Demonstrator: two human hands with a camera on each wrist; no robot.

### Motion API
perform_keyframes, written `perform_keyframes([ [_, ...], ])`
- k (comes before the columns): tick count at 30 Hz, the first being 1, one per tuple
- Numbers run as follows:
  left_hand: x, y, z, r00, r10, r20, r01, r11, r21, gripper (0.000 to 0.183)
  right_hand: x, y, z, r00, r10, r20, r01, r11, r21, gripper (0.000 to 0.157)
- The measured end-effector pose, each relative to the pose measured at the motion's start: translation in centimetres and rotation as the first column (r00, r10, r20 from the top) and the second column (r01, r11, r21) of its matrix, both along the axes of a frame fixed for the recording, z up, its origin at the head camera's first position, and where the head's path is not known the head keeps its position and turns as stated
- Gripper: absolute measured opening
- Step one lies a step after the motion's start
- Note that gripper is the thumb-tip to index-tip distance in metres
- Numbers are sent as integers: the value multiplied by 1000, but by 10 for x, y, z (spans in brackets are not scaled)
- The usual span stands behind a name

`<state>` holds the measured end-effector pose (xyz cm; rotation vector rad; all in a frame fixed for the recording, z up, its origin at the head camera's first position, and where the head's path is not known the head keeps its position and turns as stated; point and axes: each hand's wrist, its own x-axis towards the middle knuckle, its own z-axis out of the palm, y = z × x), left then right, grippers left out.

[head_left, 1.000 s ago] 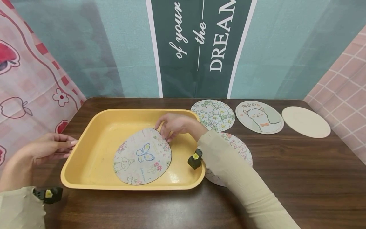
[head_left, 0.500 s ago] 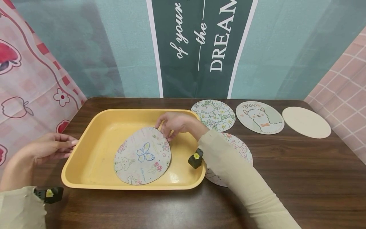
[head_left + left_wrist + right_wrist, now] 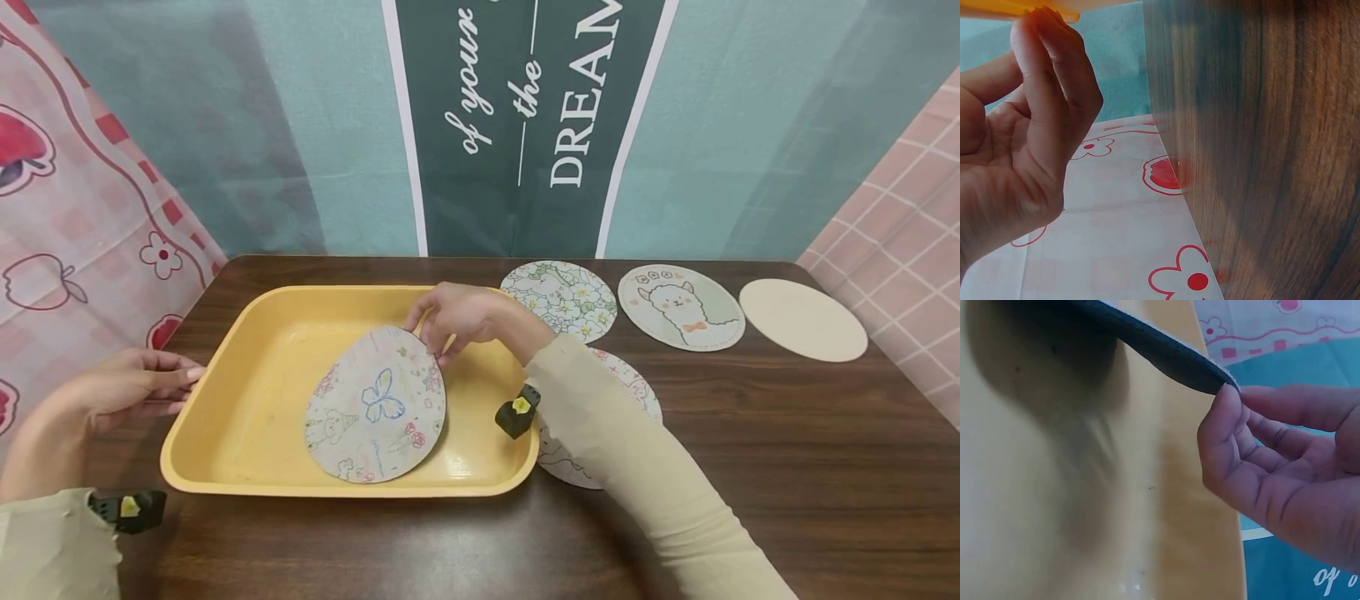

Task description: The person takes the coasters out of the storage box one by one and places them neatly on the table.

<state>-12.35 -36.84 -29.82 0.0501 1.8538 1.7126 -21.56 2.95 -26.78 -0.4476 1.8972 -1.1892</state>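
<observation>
A white round mat [image 3: 378,408] with a blue butterfly drawing stands tilted inside the yellow tray [image 3: 247,392]. My right hand [image 3: 461,317] pinches its upper right edge between thumb and fingers. In the right wrist view the dark underside of the mat [image 3: 1172,359] shows, raised off the tray floor at that edge. At the tray's left side, my left hand [image 3: 142,387] holds the rim with its fingertips. The left wrist view has these fingers [image 3: 1063,59] reaching up to the yellow edge, with the contact partly hidden.
Behind the tray's right end lies a green floral mat [image 3: 562,300]. Farther right are an alpaca mat [image 3: 682,308] and a plain cream disc [image 3: 802,321]. Another drawn mat [image 3: 566,454] is partly covered by my right sleeve. Curtains enclose the brown table [image 3: 765,442].
The upper edge of the butterfly mat has risen, and it tilts more steeply. My right hand has moved up slightly with it. The left hand and tray stay in place.
</observation>
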Motion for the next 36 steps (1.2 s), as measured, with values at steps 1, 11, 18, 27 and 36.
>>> perform_keyframes([
  [1, 0, 0, 0, 1000, -1, 0, 1, 1000, -1, 27, 0, 0, 1, 1000, 2, -5, -2, 1000, -4, 34],
  [11, 2, 2, -3, 1000, 16, -1, -16, 999, -40, 26, 3, 6, 14, 1000, 3, -16, -4, 998, -60, 33],
  [18, 3, 3, -4, 1000, 20, -13, -21, 999, -40, 27, 7, 12, 21, 1000, -6, -21, 4, 995, -100, 33],
  [27, 5, 4, -6, 999, 19, -29, -20, 999, -46, 26, 9, 21, 28, 999, -25, -38, 19, 989, -144, 33],
  [36, 7, 7, -9, 999, 35, -41, -38, 997, -73, 26, 10, 34, 32, 998, -17, -57, 6, 982, -189, 33],
])
